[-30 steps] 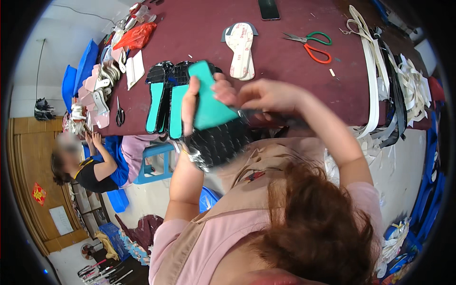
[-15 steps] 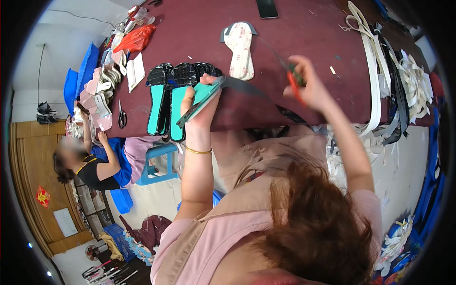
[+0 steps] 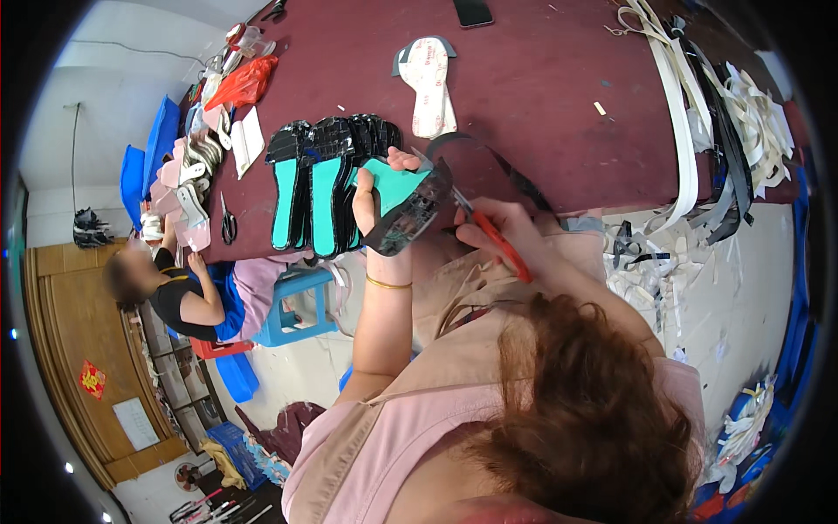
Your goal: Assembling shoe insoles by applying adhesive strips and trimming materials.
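My left hand [image 3: 365, 206] is closed on a teal insole [image 3: 386, 178] with a glossy black covering over one end; thumb and fingertips grip its edges above the table's near edge. The covered end faces toward the right and me. In my right hand [image 3: 517, 225] is a pair of red-handled scissors [image 3: 494, 236], blades pointing left and up at the edge of the black covering. Whether the blades are cutting into it is too small to tell. A dark strip [image 3: 506, 168] curves from beside the insole toward the right.
Stacks of teal insoles with black ends [image 3: 325, 196] lie left of my hands. Farther off is a white sole-shaped piece [image 3: 429, 83]; a phone [image 3: 472, 11] rests at the back. Long white straps [image 3: 676, 113] hang at the right. Dark scissors [image 3: 229, 220] lie near a seated co-worker [image 3: 188, 288].
My right hand has come left and nearer to me, bringing the scissors to the insole. My left hand has turned the insole, so its teal face and black end show more.
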Action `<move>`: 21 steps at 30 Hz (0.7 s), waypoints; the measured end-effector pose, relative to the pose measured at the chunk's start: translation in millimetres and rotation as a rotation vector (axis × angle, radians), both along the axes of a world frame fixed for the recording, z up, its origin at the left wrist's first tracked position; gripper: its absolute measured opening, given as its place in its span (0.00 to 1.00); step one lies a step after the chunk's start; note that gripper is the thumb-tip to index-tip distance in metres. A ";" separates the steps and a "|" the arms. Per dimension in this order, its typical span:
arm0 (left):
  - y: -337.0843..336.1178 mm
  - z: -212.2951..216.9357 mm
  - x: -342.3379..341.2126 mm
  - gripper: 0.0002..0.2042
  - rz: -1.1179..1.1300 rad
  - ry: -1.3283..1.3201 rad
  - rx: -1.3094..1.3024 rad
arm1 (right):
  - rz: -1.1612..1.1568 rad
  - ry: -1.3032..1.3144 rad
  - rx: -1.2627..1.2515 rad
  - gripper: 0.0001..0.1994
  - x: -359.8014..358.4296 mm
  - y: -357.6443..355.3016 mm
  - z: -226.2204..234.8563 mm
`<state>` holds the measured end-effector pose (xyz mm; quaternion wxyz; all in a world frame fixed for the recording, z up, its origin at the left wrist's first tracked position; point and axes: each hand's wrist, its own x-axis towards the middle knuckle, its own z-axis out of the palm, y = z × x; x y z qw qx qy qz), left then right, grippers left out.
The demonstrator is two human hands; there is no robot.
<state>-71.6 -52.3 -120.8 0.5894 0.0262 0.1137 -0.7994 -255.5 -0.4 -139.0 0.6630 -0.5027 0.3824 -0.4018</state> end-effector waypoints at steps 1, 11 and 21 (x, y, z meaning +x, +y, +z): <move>0.7 1.7 0.0 0.18 0.001 0.003 0.002 | -0.011 0.166 -0.099 0.17 -5.9 -8.8 -3.9; 11.0 40.1 -16.6 0.15 0.390 -1.017 -0.415 | -0.217 0.370 -0.687 0.14 0.0 -44.6 40.0; 2.6 57.3 -10.6 0.10 0.194 -1.096 -0.453 | 0.068 0.187 -0.008 0.14 -7.1 -53.2 67.3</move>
